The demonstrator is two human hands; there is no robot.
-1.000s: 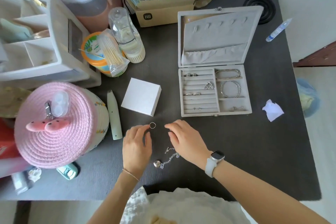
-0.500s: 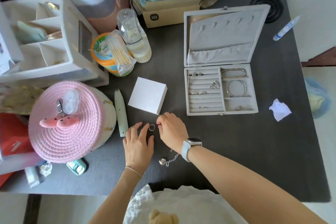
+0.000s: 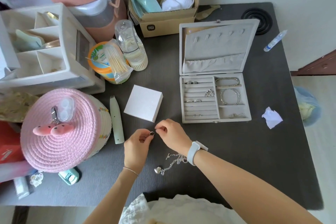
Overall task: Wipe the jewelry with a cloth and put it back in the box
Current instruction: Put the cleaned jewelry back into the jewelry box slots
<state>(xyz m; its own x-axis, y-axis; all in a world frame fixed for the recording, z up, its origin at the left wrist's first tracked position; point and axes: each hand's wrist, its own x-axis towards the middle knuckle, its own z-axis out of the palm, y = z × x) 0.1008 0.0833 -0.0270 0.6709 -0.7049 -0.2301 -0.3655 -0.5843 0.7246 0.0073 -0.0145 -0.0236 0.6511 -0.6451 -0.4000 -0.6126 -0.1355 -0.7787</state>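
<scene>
Silver ring (image 3: 152,133) sat pinched by left hand (image 3: 136,146) fingers; right hand (image 3: 172,135) fingers curled beside it, contact unclear. Necklace (image 3: 172,162) lay partly hidden beneath the right wrist.

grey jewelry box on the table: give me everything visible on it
The grey velvet-look jewelry box lies open on the dark table, right of the hands, lid folded back flat with small hooks and a gathered pocket, metal clasp on its far edge. The base has ring-roll slots on the left holding several small silver rings and a sparkly piece; right compartments hold an oval silver bangle, round silver bangles, and a small chain piece nearest. Neither hand touches it.
</scene>
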